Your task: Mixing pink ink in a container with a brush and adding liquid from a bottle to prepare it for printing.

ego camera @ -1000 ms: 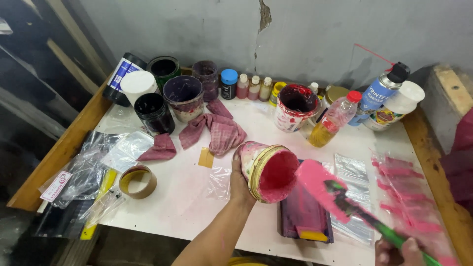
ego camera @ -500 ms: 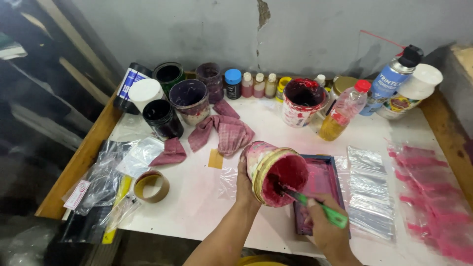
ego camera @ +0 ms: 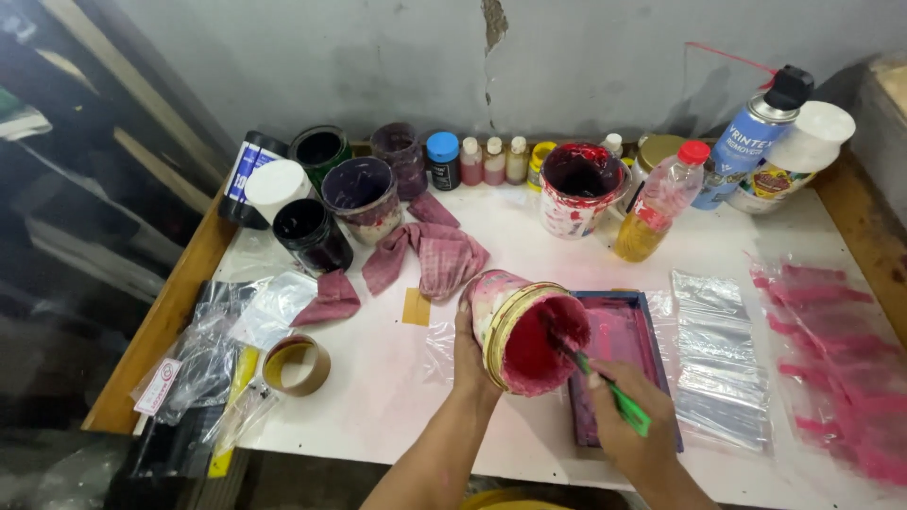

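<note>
Here the left hand (ego camera: 470, 351) grips a tilted pink-filled can (ego camera: 525, 328); right hand (ego camera: 631, 423) grips a green-handled tool (ego camera: 605, 385) inside.

Glossy wet pink paint coats the metal-rimmed tin (ego camera: 529, 331) (cloth rags (ego camera: 425, 255) look matt).

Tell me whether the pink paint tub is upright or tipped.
Tipped. The left hand holds the paint tub on its side, its open mouth facing the right hand.

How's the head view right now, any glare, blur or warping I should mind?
Head view: even, soft light and only faint shadows on the white table; mild glare on the clear plastic bags; table edges bow from the wide lens; left side is dark; the left hand, the paint tub and the right hand look sharp.
</note>
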